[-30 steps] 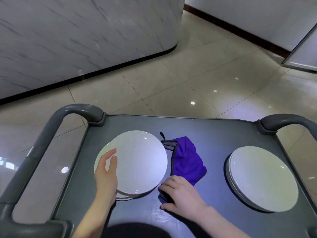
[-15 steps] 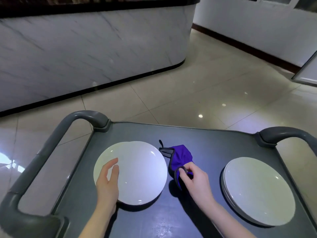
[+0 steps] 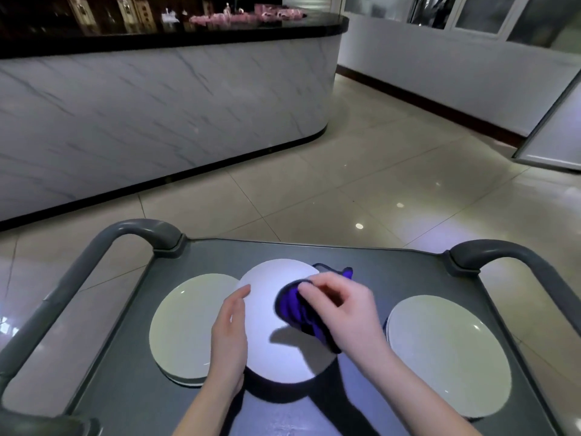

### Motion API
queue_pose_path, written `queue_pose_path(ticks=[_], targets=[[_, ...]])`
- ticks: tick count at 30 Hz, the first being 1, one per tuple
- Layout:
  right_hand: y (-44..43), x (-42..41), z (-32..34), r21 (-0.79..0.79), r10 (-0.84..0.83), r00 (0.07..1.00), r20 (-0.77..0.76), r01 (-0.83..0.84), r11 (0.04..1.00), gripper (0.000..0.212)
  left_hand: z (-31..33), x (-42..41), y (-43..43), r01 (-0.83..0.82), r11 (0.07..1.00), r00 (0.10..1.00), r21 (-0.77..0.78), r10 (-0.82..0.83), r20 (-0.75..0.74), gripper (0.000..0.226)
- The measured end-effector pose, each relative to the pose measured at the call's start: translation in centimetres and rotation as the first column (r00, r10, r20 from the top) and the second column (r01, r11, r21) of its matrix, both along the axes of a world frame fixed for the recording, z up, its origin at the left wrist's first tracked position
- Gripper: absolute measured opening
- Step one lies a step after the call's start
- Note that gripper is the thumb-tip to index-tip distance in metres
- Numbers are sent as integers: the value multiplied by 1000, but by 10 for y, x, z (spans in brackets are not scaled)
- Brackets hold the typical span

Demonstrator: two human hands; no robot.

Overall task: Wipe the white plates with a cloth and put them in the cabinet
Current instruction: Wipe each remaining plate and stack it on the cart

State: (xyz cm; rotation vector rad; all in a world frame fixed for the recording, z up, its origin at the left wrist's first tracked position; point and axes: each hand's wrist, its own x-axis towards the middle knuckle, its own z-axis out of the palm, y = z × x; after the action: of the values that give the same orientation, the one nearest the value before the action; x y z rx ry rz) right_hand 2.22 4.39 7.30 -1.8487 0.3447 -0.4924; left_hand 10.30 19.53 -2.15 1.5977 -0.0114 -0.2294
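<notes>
The left hand [image 3: 229, 335] grips the near-left rim of one plate [image 3: 270, 350], which sits raised and tilted above the cart [image 3: 393, 262], its shadow plain beneath it. The right hand [image 3: 342, 309] is on it, fingers [image 3: 306, 291] curled round the bunched purple cloth [image 3: 298, 313] and pressing it onto the plate's upper right face. The left stack [image 3: 182, 325] lies just beside and partly under the raised plate; the right stack [image 3: 446, 354] sits well apart. This looks like the wiping step, early in the job. To do it well, she'd want the cloth spread flatter, sweeping in overlapping circles from centre out to the rim, while the left hand holds firm against the push. Glazed plates slip, so the rim grip matters. No cabinet can be made out from here.
</notes>
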Motion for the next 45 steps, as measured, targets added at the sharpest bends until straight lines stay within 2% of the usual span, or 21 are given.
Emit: queue_pose_path(ticks=[2,4,6,8,11,13,15,17,21,24,27,30,32,36,41,43,45], targets=[[11,2,-10,-72,93,994,-60,-97,993,10,7,-1,-5,23,1000,1000,-10,-23,-9,36],[17,4,-24,-160,215,958,-188,-246,956,14,12,-2,-8,49,998,998,-29,-50,-38,37],[16,3,-33,-273,350,889,-296,-429,861,23,14,-3,-7,58,997,995,-49,-61,-74,39],[6,1,-37,-396,424,837,-346,-539,743,31,13,-4,-5,42,997,994,-63,-47,-94,39],[-17,-9,-42,-636,345,847,-404,-531,559,45,14,-1,-1,-2,997,994,-78,-6,-111,39],[-25,-21,-47,-709,312,827,-468,-562,426,49,17,2,0,-33,996,989,-84,21,-147,40],[-24,-33,-56,-799,284,840,-462,-533,278,47,22,4,1,-36,997,988,-65,26,-155,43],[-18,-41,-65,-851,307,863,-402,-476,221,44,25,3,0,-20,998,988,-51,12,-153,44],[-7,-27,-68,-870,344,866,-362,-447,209,43,29,-4,-7,70,993,982,-91,-84,-170,42],[-6,-3,-61,-832,267,871,-413,-480,277,39,28,-7,-13,145,987,985,-70,-151,-85,35],[-9,15,-60,-820,195,894,-404,-448,357,40,26,-7,-14,116,989,992,-94,-120,-40,31],[-22,23,-56,-850,32,936,-351,-332,408,44,27,-6,-12,83,994,996,-68,-85,-27,34],[-34,19,-54,-833,-28,921,-388,-338,438,47,28,-5,-11,66,996,997,-62,-69,-46,34],[-52,-14,-59,-735,92,843,-531,-511,445,49,25,3,-2,3,996,997,-92,-10,-74,33],[-11,-53,-68,-746,271,826,-493,-562,356,44,29,5,-5,15,999,999,-29,-17,-49,32],[8,-41,-67,-757,261,830,-493,-557,341,42,30,3,-11,61,998,997,-6,-61,-51,32],[14,-16,-64,-716,293,842,-453,-539,444,39,28,-2,-17,91,995,992,-34,-94,-87,31]])
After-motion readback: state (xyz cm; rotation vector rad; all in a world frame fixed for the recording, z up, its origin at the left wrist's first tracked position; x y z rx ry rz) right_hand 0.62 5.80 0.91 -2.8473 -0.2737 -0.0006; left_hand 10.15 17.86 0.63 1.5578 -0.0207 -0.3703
